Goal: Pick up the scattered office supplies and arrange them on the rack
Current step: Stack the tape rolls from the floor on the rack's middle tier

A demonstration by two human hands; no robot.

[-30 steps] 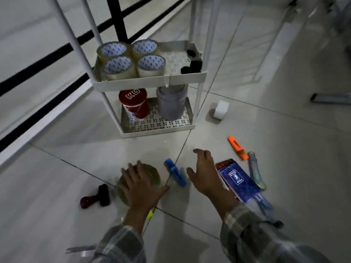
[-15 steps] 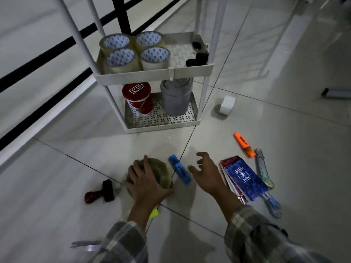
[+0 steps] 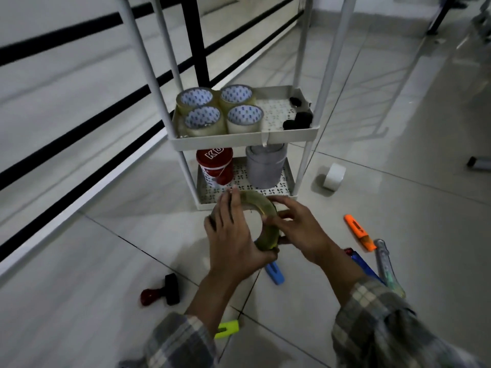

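Gripping the tape roll [image 3: 265,208] at its left rim with the left hand [image 3: 233,240] and pinching its right rim with the right hand [image 3: 300,232], the person holds it off the floor, the rack [image 3: 244,140] standing straight beyond the fingers [image 3: 225,208].

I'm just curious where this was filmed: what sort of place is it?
Probably an indoor landing or office corner: a pale tiled floor, a black railing alongside, and a white rack holding tape rolls, with an orange highlighter and other supplies scattered on the tiles.
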